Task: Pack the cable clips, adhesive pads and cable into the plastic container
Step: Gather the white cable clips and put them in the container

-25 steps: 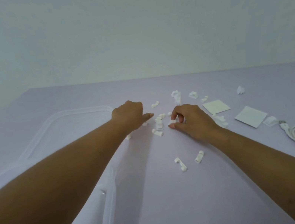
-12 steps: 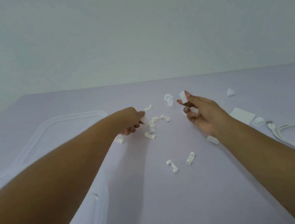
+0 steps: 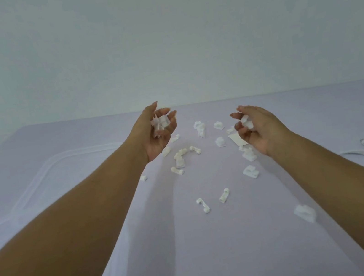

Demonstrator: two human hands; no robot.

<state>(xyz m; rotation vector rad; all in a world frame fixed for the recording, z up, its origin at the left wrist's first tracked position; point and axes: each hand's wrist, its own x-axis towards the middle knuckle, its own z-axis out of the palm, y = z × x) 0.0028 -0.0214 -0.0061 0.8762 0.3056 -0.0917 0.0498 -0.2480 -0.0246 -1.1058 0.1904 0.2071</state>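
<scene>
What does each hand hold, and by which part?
The left hand cups a bunch of cable clips whole in its curled fingers; the right hand pinches a clip between fingertips.

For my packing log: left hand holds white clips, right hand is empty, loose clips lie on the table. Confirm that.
Wrong on one point: the right hand is not empty; it pinches white clips too, as the head view shows. The left hand does hold clips, and loose clips do lie on the table.
</scene>
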